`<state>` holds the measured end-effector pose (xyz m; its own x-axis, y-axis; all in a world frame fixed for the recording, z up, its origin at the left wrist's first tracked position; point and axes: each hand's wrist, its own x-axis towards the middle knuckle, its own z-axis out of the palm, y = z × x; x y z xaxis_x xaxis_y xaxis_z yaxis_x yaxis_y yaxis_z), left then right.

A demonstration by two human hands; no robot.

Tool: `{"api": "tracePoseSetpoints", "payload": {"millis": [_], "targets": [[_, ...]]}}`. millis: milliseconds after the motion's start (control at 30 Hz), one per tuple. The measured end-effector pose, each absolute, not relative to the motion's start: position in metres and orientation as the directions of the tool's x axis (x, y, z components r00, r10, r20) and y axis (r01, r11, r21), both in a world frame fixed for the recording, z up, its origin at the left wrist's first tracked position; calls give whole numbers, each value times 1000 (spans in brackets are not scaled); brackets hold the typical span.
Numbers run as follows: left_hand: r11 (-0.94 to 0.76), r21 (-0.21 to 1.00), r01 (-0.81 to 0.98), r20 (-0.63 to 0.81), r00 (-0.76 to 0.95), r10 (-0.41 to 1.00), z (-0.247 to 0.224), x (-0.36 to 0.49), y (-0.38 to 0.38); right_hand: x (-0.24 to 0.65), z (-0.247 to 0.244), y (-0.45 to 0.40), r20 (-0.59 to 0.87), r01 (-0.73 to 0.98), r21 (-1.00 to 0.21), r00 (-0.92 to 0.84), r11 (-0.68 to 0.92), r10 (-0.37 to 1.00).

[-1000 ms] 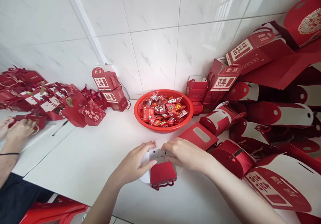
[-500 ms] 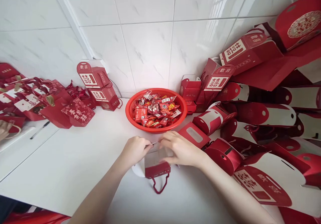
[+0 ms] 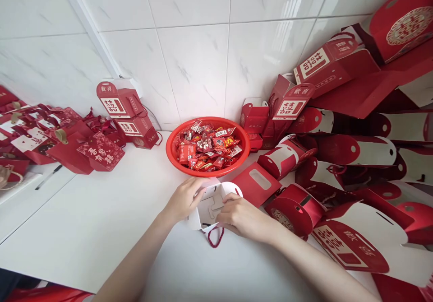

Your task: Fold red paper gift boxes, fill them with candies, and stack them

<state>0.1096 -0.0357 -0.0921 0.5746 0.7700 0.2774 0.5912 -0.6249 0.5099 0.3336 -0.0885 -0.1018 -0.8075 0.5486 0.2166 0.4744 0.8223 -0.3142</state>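
hands [image 3: 238,218] on open box [image 3: 210,206], candy basket [image 3: 208,170]

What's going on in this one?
A person's left hand and right hand are on either side of an open box with a white inside and a dark red cord. No sweets show in the part of it that is visible. Just beyond sits a red basket of wrapped sweets. More red boxes crowd the right side, and part of another person's hand shows at the left edge.

The white-lined box [image 3: 209,208] sits open, its red cord loop [image 3: 215,237] hanging out.
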Motion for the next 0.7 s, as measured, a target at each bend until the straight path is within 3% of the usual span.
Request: {"api": "tracePoseSetpoints", "payload": {"millis": [133, 233, 433, 567, 700], "targets": [[-762, 375, 527, 331, 692, 642, -108, 100, -45, 343, -110, -86, 288, 383, -466, -787, 797, 546], [-796, 322, 512, 327, 729, 601, -119, 88, -54, 346, -115, -91, 325, 356, -605, -706, 712, 630], [-845, 42, 534, 435, 751, 496, -123, 75, -76, 342, -116, -93, 145, 398, -832, -517, 387, 844], [-757, 54, 651, 410, 677, 611, -119, 83, -88, 339, -108, -82, 68, 420, -853, -501, 311, 863], [-748, 131, 651, 329, 683, 652, -114, 87, -93, 335, -105, -69, 133, 533, -734, -495, 421, 859]]}}
